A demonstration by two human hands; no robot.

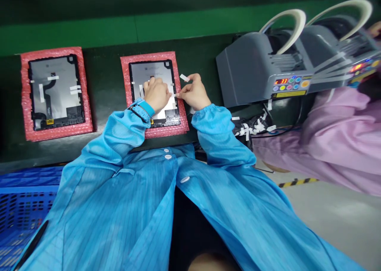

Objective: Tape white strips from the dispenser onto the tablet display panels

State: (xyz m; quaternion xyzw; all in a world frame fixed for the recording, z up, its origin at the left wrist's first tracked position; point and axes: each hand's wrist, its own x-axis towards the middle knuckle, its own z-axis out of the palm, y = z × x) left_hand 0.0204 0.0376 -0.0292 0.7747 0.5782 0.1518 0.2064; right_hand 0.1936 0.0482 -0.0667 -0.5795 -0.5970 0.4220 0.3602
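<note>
A screen panel (153, 69) with a silver-grey back and black frame lies on pink bubble wrap (125, 70) on the bench in front of me. My left hand (156, 93) rests over its middle, fingers curled, with the tips near the right edge; whatever they grip is hidden. At that edge my right hand (195, 93) pinches what looks like the end of a small white tape strip (174, 95). Another white tape strip (184, 77) sticks out from a raised finger of my right hand. Part of the panel is covered by my left hand.
On the left, a second panel (61, 88) lies on pink bubble wrap (25, 100). Two grey tape dispensers (247, 68) (327, 37) stand at right. Tape scraps (247, 130) cling near the bench edge. A co-worker's pink sleeve (333, 120) is close by; a blue crate (26, 199) sits lower left.
</note>
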